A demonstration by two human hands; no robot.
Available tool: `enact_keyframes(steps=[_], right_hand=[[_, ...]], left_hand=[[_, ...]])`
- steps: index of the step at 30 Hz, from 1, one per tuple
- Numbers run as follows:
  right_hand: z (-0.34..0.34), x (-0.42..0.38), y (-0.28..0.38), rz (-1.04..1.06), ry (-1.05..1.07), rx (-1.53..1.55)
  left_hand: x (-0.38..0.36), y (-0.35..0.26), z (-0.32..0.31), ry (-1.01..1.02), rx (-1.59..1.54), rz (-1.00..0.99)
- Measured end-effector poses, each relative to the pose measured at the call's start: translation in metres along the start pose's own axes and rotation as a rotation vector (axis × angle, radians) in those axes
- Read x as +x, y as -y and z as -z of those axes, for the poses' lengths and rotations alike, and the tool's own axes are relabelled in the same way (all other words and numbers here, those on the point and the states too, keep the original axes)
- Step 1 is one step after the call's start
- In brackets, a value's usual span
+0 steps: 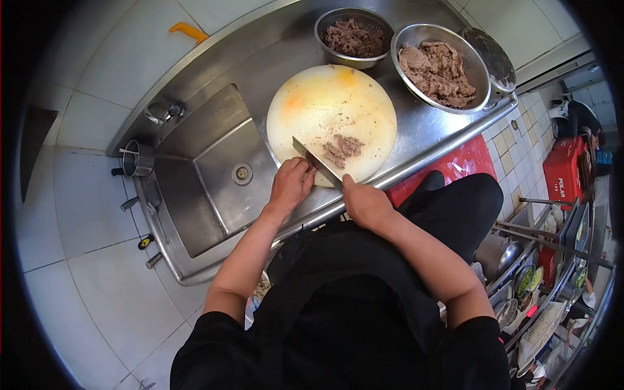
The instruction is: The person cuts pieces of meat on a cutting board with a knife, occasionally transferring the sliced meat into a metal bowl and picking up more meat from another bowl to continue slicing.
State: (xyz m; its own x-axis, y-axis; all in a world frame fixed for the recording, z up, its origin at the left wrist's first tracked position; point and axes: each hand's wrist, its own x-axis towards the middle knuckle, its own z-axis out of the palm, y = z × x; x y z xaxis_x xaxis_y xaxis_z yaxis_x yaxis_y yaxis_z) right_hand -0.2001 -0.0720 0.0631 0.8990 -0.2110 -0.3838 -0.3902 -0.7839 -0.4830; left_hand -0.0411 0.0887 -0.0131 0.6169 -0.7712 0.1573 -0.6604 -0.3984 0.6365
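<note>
My right hand (366, 203) is wrapped round the handle of a knife (317, 162), whose blade points up and left over the round white cutting board (292, 110). Close beside the blade, at the board's lower left edge, my left hand (291, 184) has its fingers curled together; what lies under them is hidden. A small heap of sliced brown meat (344, 148) rests on the board, just above and right of the blade. Small scraps and orange stains mark the board's surface.
Behind the board stand a metal bowl of meat (354, 38) and a larger colander of meat (439, 73). A steel sink (221, 172) with a faucet (164, 113) is at the left. A red cooler (564, 170) and laden shelves are at the right, with people partly visible.
</note>
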Motion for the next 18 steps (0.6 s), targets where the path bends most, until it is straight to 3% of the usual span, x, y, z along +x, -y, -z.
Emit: enact_keyframes(steps=[4,8,12,18], right_hand=[[-0.007,0.019,-0.001,0.035,-0.058,0.028],[-0.001,0.0,-0.019,0.055,-0.087,0.006],[0.022,-0.023,-0.03,-0.062,-0.104,0.102],[0.075,-0.021,-0.064,-0.119,-0.261,0.114]], left_hand=[[-0.002,0.003,0.002,0.0,0.002,-0.063],[0.008,0.004,0.004,-0.022,0.0,0.055],[0.018,0.005,-0.002,-0.069,-0.052,0.22],[0.046,-0.017,-0.05,-0.186,-0.24,0.154]])
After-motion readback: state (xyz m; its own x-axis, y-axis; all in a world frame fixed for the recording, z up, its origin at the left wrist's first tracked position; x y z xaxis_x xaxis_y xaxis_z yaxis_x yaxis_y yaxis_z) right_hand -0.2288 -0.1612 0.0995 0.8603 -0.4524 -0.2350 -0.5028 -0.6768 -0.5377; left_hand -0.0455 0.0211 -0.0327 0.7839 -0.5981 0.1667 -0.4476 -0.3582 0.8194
